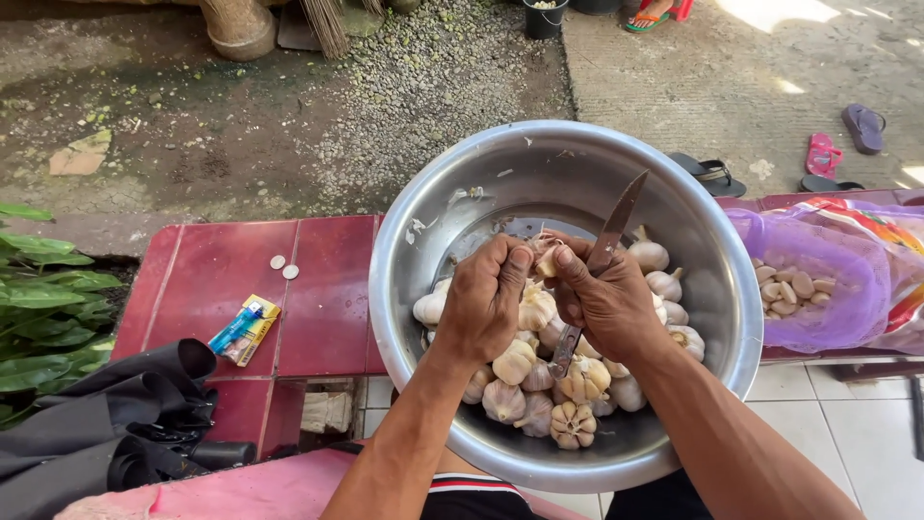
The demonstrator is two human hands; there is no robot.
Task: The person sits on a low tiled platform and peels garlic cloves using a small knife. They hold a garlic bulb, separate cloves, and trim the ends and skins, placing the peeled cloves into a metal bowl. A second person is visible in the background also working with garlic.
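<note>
1. Two hands meet over the middle of the steel bowl (423,217), and we have them right where any skins would drop inside it. The bowl sits in our lap, close under the head camera, so nothing needs a long reach.

2. Our left hand (486,299) is curled tight around a garlic piece (549,260), pinching it up at the fingertips so its pale end sticks out toward the other hand.

3. Our right hand (606,303) is closed around a knife (611,236). The blade points up and away from us, and the handle end pokes out below the palm. The thumb presses near the garlic piece, which looks like a steadying grip for close paring.

4. Beneath the hands lies a heap of garlic bulbs (539,385), touching one another on the bowl's near side; the far side is mostly bare, with a few flecks of skin.

5. To our right, a purple mesh bag (828,279) holds loose cloves (789,284), just beside the bowl's rim.

6. On the red tiled ledge (318,289) to our left lie two coins (284,267) and a small yellow packet with a blue lighter (245,327), well apart from the bowl. Dark cloth (106,424) is bunched at the near left corner.

7. Sandals (837,144) lie scattered on the paving beyond. Nothing stands between the hands and the garlic.
</note>
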